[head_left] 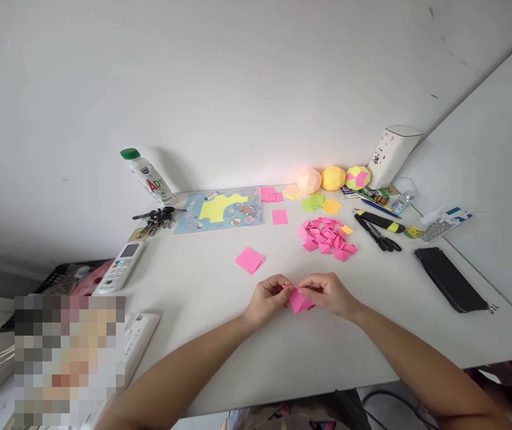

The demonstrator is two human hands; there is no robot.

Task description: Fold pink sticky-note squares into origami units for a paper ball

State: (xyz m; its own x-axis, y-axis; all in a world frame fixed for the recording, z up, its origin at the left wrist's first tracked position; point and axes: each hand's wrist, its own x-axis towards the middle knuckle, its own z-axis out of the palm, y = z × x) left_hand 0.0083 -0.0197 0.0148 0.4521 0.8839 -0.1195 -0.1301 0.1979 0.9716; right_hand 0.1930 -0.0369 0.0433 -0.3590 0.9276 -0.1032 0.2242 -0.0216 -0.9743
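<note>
A folded pink paper piece (300,302) is held between my two hands near the front of the table. My left hand (272,298) pinches its left edge, fingers closed. On the right side, my right hand (330,294) grips it between thumb and fingers. A small stack of pink paper squares (250,260) lies behind and left of my hands. Farther back on the right is a heap of folded pink pieces (326,237). One flat pink square (279,217) rests behind them to the left.
At the back stand three paper balls (333,178), a bottle (150,179) and a white box (392,155). Scissors (377,234), a cutter (380,220) and a black pouch (450,279) lie right. Keys (159,220) and a remote (121,267) lie left.
</note>
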